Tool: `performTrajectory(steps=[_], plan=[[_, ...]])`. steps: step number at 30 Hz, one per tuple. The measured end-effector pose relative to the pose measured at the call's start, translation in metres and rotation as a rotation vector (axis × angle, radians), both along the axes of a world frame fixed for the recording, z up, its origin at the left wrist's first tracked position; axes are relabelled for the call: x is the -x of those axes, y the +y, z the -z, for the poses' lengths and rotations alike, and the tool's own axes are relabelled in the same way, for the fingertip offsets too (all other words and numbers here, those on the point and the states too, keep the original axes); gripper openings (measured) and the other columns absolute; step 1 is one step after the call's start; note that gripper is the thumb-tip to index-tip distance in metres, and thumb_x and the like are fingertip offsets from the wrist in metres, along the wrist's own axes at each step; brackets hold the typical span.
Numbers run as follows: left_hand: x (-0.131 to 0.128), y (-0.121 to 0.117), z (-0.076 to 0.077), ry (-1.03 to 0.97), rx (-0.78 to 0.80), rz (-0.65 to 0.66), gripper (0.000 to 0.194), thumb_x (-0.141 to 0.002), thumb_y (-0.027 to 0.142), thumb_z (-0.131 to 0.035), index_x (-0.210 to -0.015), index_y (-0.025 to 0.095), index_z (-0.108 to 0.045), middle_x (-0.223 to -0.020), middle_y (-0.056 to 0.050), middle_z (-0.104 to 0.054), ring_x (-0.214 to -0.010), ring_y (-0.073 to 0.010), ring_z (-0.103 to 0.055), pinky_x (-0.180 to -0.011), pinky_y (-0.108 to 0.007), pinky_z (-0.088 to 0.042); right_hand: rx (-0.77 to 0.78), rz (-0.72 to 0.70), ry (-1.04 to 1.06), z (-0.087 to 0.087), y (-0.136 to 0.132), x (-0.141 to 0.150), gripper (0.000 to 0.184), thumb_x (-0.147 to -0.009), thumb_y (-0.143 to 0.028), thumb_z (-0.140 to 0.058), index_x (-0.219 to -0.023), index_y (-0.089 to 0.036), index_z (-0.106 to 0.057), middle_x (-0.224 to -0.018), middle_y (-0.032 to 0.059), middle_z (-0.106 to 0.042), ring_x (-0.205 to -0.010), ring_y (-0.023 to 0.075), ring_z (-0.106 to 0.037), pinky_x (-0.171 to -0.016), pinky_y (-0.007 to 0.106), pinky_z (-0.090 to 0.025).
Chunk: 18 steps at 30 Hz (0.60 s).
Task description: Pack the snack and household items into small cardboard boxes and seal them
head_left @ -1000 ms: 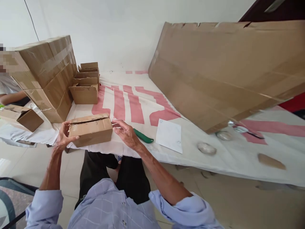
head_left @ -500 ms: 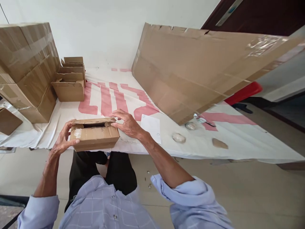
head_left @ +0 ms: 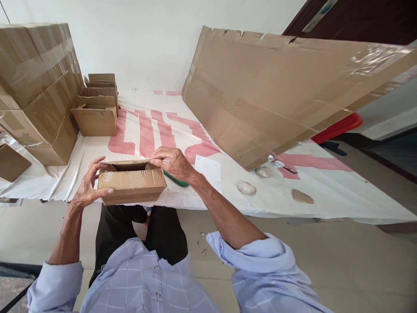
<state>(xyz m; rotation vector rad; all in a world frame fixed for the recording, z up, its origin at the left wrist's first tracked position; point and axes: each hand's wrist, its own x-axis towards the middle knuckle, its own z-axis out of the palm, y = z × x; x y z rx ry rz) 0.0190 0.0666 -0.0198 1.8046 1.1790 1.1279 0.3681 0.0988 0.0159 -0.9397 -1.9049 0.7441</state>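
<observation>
A small brown cardboard box (head_left: 132,184) stands at the table's front edge with a dark slot showing along its top. My left hand (head_left: 89,184) grips its left end, thumb on the front face and fingers behind. At the back right corner, my right hand (head_left: 174,163) pinches the edge of the raised top flap (head_left: 125,164). The inside of the box is mostly hidden. Just below my right hand, a green curved thing (head_left: 177,180) lies on the cloth, partly covered by the hand and box. A white sheet of paper (head_left: 208,171) lies right of it.
Stacked taped cartons (head_left: 42,91) rise on the left, beside several open small boxes (head_left: 97,121). A large cardboard sheet (head_left: 260,91) leans at the back right. Clear tape rolls (head_left: 246,188) and a cardboard scrap (head_left: 302,196) lie on the white-and-red cloth (head_left: 153,134).
The slot in the box top has widened as the flap lifted. My right hand has closed from a looser pose onto the flap's edge. The green thing has come into sight.
</observation>
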Motion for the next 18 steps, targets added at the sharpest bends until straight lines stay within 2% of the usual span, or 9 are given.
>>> performTrajectory(steps=[3, 9, 14, 16, 18], plan=[[0.0, 0.001, -0.002, -0.031, 0.028, 0.114, 0.073, -0.068, 0.059, -0.098, -0.128, 0.028, -0.07, -0.173, -0.014, -0.046, -0.154, -0.0443, -0.053, -0.12, -0.056, -0.054, 0.072, -0.009, 0.03, -0.004, 0.002, 0.0, 0.036, -0.094, -0.057, -0.078, -0.081, -0.023, -0.082, -0.092, 0.0077, -0.079, -0.087, 0.0234, -0.071, -0.079, 0.039, -0.058], [0.003, 0.001, -0.004, 0.025, 0.0, 0.09, 0.073, -0.069, 0.058, -0.097, -0.13, 0.028, -0.071, -0.165, -0.015, -0.053, -0.155, -0.0446, -0.05, -0.119, -0.056, -0.054, 0.192, 0.001, 0.049, -0.01, 0.01, -0.002, 0.045, -0.085, -0.064, -0.083, -0.076, -0.02, -0.079, -0.085, 0.0063, -0.076, -0.08, 0.0205, -0.065, -0.07, 0.034, -0.051], [0.006, 0.004, -0.002, 0.032, -0.024, 0.103, 0.076, -0.071, 0.061, -0.097, -0.134, 0.03, -0.069, -0.162, -0.014, -0.055, -0.15, -0.0432, -0.056, -0.114, -0.054, -0.058, 0.263, 0.074, 0.089, -0.01, 0.018, -0.002, 0.057, -0.079, -0.068, -0.086, -0.059, -0.019, -0.064, -0.06, -0.0016, -0.053, -0.063, 0.013, -0.047, -0.058, 0.03, -0.037], [0.006, 0.006, -0.003, 0.035, -0.039, 0.09, 0.076, -0.07, 0.062, -0.097, -0.133, 0.029, -0.07, -0.161, -0.013, -0.056, -0.148, -0.0431, -0.057, -0.113, -0.052, -0.059, 0.286, 0.102, 0.137, -0.009, 0.02, 0.0, 0.06, -0.077, -0.069, -0.088, -0.056, -0.02, -0.06, -0.058, -0.0018, -0.053, -0.063, 0.0129, -0.049, -0.059, 0.029, -0.04], [0.006, 0.008, -0.005, 0.049, -0.056, 0.068, 0.076, -0.069, 0.065, -0.097, -0.13, 0.029, -0.071, -0.16, -0.013, -0.057, -0.147, -0.0432, -0.058, -0.111, -0.051, -0.06, 0.324, 0.113, 0.212, -0.008, 0.022, 0.002, 0.058, -0.076, -0.069, -0.09, -0.059, -0.02, -0.063, -0.064, 0.0011, -0.064, -0.067, 0.0148, -0.058, -0.064, 0.03, -0.05]])
